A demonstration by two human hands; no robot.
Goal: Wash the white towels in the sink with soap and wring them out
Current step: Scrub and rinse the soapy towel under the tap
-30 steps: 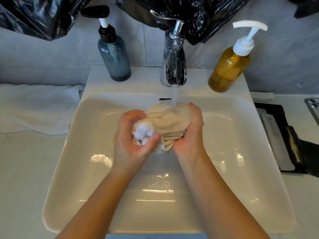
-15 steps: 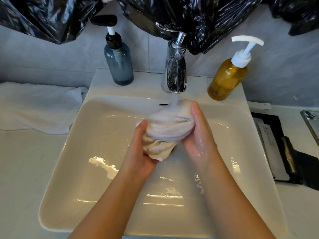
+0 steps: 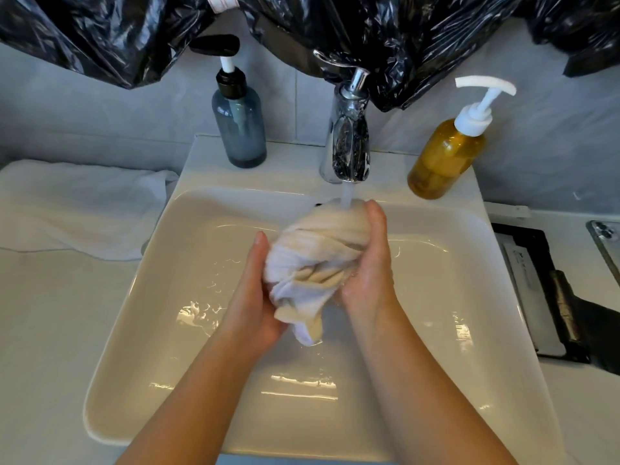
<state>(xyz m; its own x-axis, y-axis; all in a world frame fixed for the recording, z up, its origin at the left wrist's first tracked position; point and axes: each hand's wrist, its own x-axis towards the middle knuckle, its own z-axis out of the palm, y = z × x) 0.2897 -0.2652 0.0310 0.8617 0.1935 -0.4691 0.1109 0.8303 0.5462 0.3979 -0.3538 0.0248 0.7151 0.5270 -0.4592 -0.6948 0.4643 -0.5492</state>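
1. Bathroom tabletop (image 3: 43, 330) with an inset white sink (image 3: 201, 364). The chrome faucet (image 3: 347, 146) is running, and black plastic bags (image 3: 100, 35) hang over the wall behind it.
2. Change: a second ago the left hand (image 3: 258, 290) had fingers and thumb clenched round a bunch of cloth. Now it lies flat, fingers nearly straight, with the palm pressing the left side of the towel (image 3: 312, 263).
3. The right hand (image 3: 369, 263) has stayed on the towel's right side, fingers long and only gently curved along it. It is not a fist. The fingertips on the far side are hidden.
4. The towel has come up a little. Its top now sits right under the water stream (image 3: 347, 196), held above the basin and clear of the bottom.
5. My read: this has moved from squeezing to rubbing or rinsing between the palms. It is still the wash stage, and no wringing twist is applied yet.
6. Towel look: a soaked, heavy wad with rope-like folds across the middle. A limp tail hangs below the palms. Its colour is off-white to cream where wet. I can't make out any foam.
7. Soap candidates are the blue-grey pump bottle (image 3: 240, 129) to the left of the faucet and the amber pump bottle (image 3: 443, 159) to the right. Neither is being touched.
8. A second white towel (image 3: 73, 209) lies on the tabletop to the left of the sink. It looks dry, so it is probably still to be washed.
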